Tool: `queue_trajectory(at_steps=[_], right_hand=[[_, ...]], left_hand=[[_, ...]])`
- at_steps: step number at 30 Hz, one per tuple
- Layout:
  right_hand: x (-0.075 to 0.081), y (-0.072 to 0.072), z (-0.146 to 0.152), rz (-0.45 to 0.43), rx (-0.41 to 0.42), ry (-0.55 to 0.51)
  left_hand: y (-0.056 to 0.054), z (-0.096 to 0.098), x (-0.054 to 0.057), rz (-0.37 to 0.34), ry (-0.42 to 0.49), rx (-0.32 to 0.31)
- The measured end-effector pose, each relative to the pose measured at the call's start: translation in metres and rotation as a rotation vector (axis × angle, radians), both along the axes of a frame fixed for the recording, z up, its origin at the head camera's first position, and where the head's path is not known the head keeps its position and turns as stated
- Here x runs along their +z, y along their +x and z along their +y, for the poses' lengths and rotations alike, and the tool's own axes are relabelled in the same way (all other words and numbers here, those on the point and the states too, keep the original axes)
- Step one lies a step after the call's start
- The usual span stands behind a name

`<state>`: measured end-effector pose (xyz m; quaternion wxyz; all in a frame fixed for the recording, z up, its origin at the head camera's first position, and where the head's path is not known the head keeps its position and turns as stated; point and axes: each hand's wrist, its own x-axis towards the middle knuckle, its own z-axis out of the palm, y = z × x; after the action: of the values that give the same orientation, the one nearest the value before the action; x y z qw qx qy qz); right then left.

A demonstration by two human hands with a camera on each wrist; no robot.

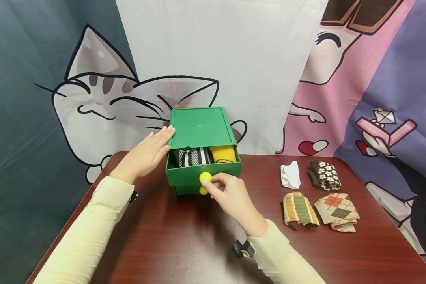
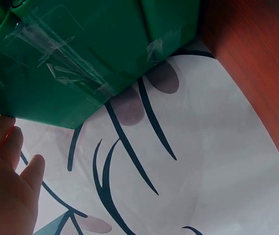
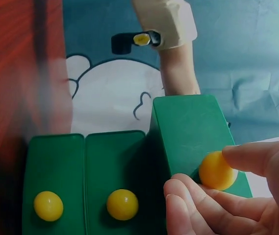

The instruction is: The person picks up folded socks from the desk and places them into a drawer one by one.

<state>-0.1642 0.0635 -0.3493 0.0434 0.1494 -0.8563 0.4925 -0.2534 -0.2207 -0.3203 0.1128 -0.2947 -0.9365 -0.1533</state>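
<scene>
A green box of drawers (image 1: 198,127) stands at the table's far edge, its top drawer (image 1: 184,174) pulled partway out. Inside that drawer lie a black-and-white patterned folded cloth (image 1: 193,157) and a mustard-yellow folded cloth (image 1: 223,154). With thumb and fingers my right hand (image 1: 230,193) pinches the round yellow knob (image 3: 217,170) on the drawer front. My left hand (image 1: 145,154) has its fingers straight, the fingertips at the box's upper left edge. The right wrist view shows two lower drawers, pushed in, with yellow knobs (image 3: 122,204) of their own.
To the right on the brown table (image 1: 184,244) lie a white folded cloth (image 1: 290,175), a black floral one (image 1: 327,175), a striped one (image 1: 299,209) and an argyle one (image 1: 337,212). A printed cartoon curtain (image 1: 220,51) hangs right behind the box.
</scene>
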Motion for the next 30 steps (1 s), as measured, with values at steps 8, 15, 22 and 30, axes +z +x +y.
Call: queue_trajectory(at_steps=[8,15,22,30], right_hand=[[-0.001,-0.021,-0.009,0.034,-0.011,0.000],[-0.001,-0.039,-0.014,0.073,-0.044,0.027],[-0.001,-0.049,-0.019,0.084,-0.076,0.048],[-0.005,-0.050,-0.018,0.039,-0.061,-0.015]], left_hand=[[0.000,-0.001,0.000,-0.006,-0.001,-0.005],[-0.001,-0.001,-0.002,0.003,0.012,-0.010],[0.000,0.000,-0.003,0.018,0.023,-0.010],[0.000,0.001,-0.005,0.026,0.017,0.011]])
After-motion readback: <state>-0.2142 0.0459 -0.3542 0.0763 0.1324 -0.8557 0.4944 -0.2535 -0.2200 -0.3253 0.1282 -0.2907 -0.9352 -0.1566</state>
